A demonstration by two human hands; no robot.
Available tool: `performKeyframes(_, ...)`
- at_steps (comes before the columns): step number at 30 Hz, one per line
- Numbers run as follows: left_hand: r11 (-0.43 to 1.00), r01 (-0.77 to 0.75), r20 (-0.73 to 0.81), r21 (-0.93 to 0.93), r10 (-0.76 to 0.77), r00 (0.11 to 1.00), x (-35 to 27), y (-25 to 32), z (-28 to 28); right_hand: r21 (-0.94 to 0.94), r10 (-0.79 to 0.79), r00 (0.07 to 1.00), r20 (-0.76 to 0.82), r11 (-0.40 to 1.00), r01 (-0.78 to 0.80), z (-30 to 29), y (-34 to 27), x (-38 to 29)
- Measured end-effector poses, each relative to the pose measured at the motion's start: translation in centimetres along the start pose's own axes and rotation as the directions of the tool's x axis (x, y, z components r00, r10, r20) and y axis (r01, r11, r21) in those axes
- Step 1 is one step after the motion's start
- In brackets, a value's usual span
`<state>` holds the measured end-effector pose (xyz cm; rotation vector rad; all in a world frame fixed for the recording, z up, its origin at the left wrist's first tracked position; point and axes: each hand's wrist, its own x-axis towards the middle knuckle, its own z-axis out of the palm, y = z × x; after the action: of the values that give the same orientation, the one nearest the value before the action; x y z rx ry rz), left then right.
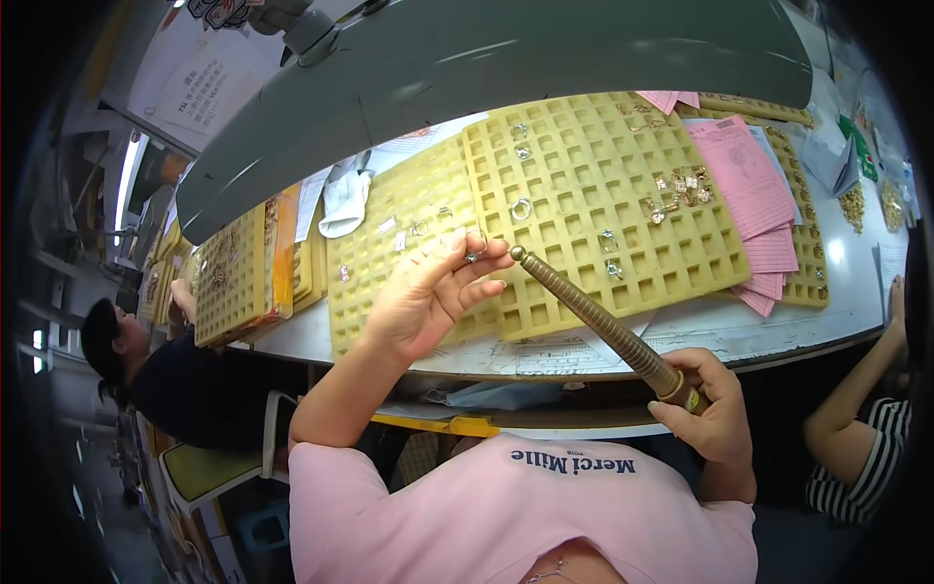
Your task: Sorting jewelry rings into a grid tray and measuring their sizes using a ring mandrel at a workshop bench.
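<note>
Between the thumb and fingertips of my left hand (441,292) is a silver-coloured ring with a stone (473,255). My right hand (704,401) grips the handle of a brass-coloured ring mandrel (598,314), which slants up and left. Its ball-shaped tip lies just right of my left fingertips, and the ring is apart from it. Beneath both is a yellow compartment tray (540,321) with several silver-coloured rings and a cluster of gold-coloured jewellery pieces (686,186). Another yellow tray (350,306), partly under the first, bears a few rings and small tags.
A large grey-green lamp shade (511,58) spans the far side. Pink slips (740,175) lie right of the trays. Stacked trays (241,292) and a white glove (344,204) are at left. One person (175,387) sits at left; another person's arm (850,394) is at right.
</note>
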<state>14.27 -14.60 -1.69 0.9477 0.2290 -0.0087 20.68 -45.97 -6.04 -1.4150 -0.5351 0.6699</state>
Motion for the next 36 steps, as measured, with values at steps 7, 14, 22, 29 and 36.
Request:
performKeyframes(7,0.99,-0.139,-0.033,0.012,0.14,0.99,-1.3,-1.3,-0.5,-0.209,-0.051,0.996,0.077,0.976,0.066,1.0,-0.3,0.9)
performKeyframes(14,0.968,-0.219,0.017,0.122,0.219,0.976,-1.8,-1.6,-0.4,-0.217,-0.056,0.991,0.119,0.973,0.081,1.4,-0.2,0.9)
performKeyframes(22,0.95,-0.216,0.047,0.225,0.211,0.976,-2.2,-1.9,0.4,-0.235,-0.017,0.989,0.147,0.971,0.051,1.6,-0.4,1.0)
performKeyframes(29,0.94,-0.227,0.08,0.257,0.213,0.974,-2.2,-3.0,1.3,-0.228,0.01,0.982,0.188,0.973,0.034,1.8,-0.7,1.5)
performKeyframes(36,0.952,-0.18,0.091,0.249,0.162,0.983,-2.3,-3.6,1.8,-0.209,-0.09,0.976,0.197,0.969,0.131,2.2,-0.1,1.9)
